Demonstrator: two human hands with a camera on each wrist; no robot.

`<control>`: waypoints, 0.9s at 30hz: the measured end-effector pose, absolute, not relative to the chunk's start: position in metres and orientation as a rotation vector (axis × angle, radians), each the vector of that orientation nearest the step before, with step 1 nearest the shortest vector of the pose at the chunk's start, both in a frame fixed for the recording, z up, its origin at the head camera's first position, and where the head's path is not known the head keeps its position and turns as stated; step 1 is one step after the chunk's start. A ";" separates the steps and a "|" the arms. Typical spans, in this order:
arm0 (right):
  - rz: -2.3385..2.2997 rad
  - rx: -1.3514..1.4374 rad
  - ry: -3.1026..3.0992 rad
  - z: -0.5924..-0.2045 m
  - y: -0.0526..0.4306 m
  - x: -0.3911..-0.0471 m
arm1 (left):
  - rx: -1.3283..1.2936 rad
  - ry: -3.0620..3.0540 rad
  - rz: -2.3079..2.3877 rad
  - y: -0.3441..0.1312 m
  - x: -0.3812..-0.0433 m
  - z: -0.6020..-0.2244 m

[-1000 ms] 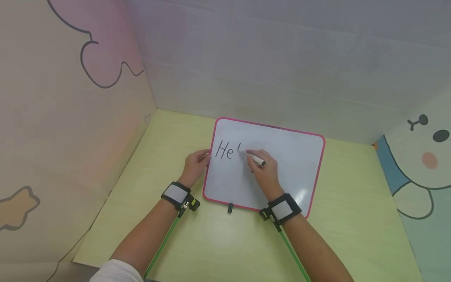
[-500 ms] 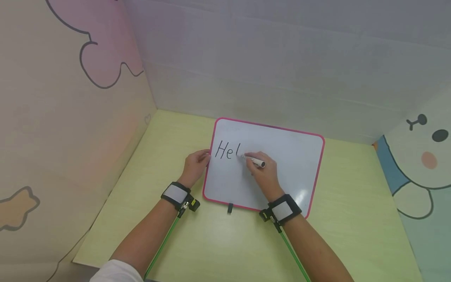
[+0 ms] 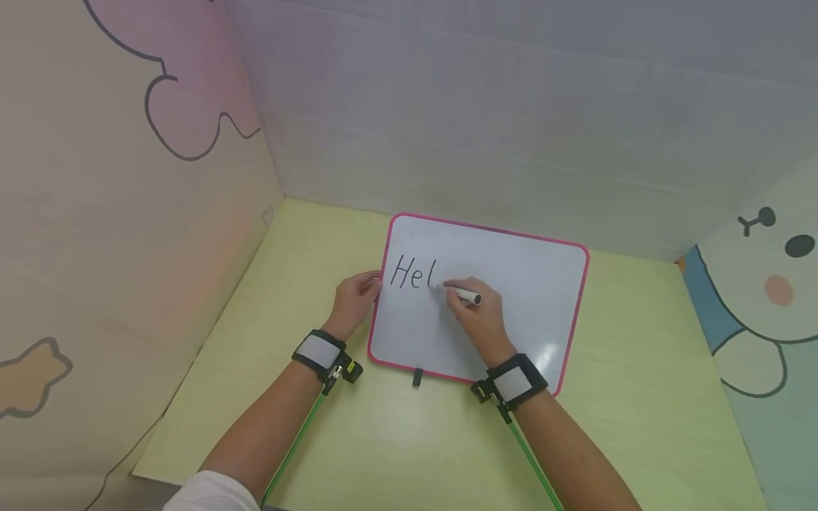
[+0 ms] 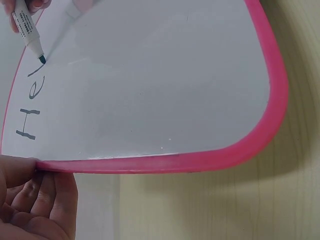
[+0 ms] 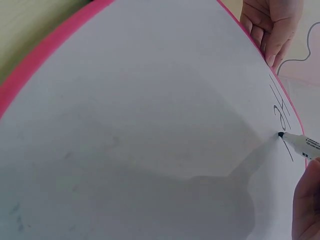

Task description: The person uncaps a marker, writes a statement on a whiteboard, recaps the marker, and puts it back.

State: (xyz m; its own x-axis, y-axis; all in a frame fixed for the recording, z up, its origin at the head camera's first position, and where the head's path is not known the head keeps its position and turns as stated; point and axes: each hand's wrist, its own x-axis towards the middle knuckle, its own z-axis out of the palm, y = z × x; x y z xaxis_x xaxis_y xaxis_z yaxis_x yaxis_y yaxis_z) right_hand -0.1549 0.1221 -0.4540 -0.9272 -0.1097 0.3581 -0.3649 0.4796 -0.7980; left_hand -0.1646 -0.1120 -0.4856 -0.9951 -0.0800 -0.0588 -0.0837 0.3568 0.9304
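A whiteboard with a pink frame is tilted on the table, its far edge close to the back wall. Black letters "Hel" stand at its upper left. My right hand pinches a white marker, whose dark tip touches the board at the foot of the "l", as the right wrist view also shows for the marker. At the board's left edge my left hand grips the frame; in the left wrist view the thumb lies on the pink rim with the fingers curled beneath.
The pale wooden table extends on both sides of the board. A small black tab sticks out from the board's near edge. Walls with cartoon drawings rise at the left, back and right. Each wrist wears a strapped camera with a green cable.
The right hand has moved slightly down with the marker, and the short stroke after "He" has lengthened into a full "l". The left hand and the board have stayed put.
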 end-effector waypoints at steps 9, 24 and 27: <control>1.410 0.411 -2.461 -0.454 0.124 -0.155 | -0.134 2.570 1.805 -0.112 -0.165 -0.485; 1.356 0.392 -2.474 -0.450 0.126 -0.156 | -0.143 2.561 1.790 -0.112 -0.166 -0.486; 1.403 0.383 -2.447 -0.451 0.127 -0.155 | -0.154 2.561 1.781 -0.112 -0.166 -0.486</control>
